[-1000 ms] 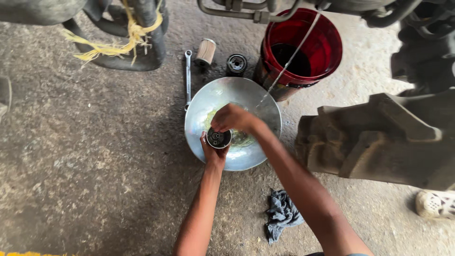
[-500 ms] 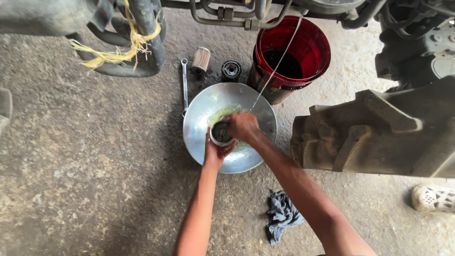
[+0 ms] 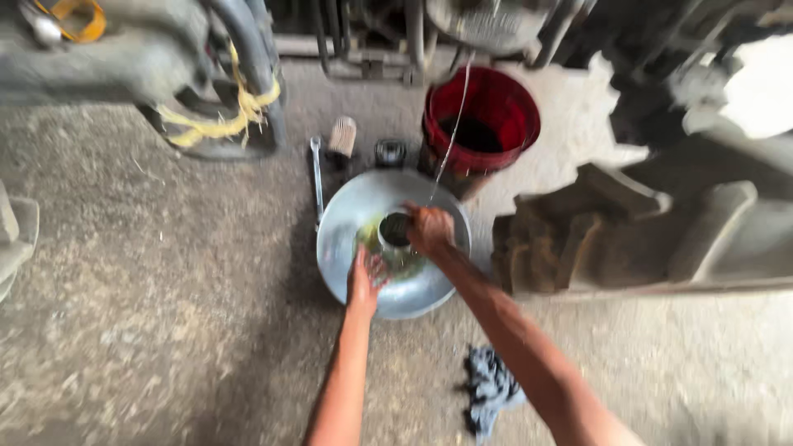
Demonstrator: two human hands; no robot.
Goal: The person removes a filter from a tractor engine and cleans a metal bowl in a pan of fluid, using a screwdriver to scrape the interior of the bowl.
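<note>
Steel basin (image 3: 347, 239) as landmark, on concrete. Red bucket (image 3: 483, 124) just behind it. Left hand (image 3: 367, 277), earlier under the small dark cup (image 3: 395, 230), now lower and loosely open, gripping nothing. Right hand (image 3: 429, 230) closed round the cup, over the basin's middle. No labels legible.

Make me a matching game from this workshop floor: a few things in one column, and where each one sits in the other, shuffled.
Things:
1. red bucket
2. wrench
3. dark rag
4. small metal cup

Places:
A. on the floor beside the right forearm
B. inside the metal basin, at the right hand
C. beyond the basin, under a thin stream of liquid
D. along the basin's left edge

Pairs: 1-C, 2-D, 3-A, 4-B
</note>
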